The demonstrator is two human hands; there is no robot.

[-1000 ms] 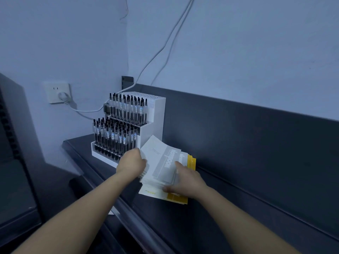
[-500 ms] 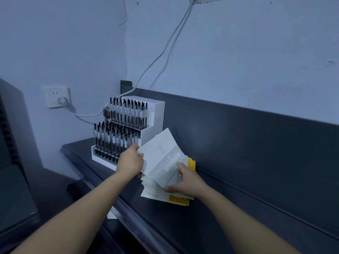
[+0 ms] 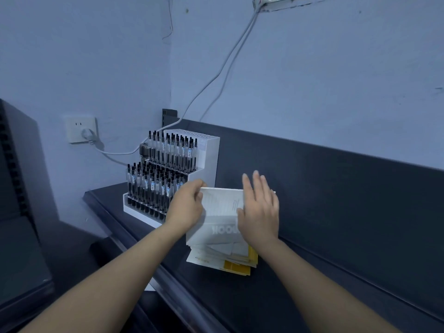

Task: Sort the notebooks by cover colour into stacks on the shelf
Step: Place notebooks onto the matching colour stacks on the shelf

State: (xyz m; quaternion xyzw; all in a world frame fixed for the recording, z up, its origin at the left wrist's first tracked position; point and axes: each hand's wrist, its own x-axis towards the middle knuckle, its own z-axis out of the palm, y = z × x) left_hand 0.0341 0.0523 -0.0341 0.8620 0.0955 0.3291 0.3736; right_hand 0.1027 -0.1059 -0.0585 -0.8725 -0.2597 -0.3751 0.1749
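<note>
1. Notebooks [image 3: 223, 254]: one loose, uneven pile on the dark shelf [image 3: 300, 284], just right of the pen rack [image 3: 210, 152], close to the shelf's back panel.
2. Top notebook [image 3: 219, 207]: white/grey cover with printed text, large lettering reading upside down from this view. It is tilted, with its far edge raised off the pile.
3. Yellow notebook [image 3: 236, 266]: at the bottom of the pile, its corner sticking out at the front right under the white ones.
4. Left hand [image 3: 187, 205]: grasping the top notebook at its far-left corner, fingers curled round the edge.
5. Right hand [image 3: 260, 212]: released, fingers straight and spread, palm over the right side of the top notebook. Cannot tell whether it is actually pressing.
6. Pen rack: white, stepped, full of upright black pens, standing on the left end of the shelf.
7. Wall socket [image 3: 81, 129]: to the left, with a plug in it. Cables [image 3: 216, 75] run up the wall.
</note>
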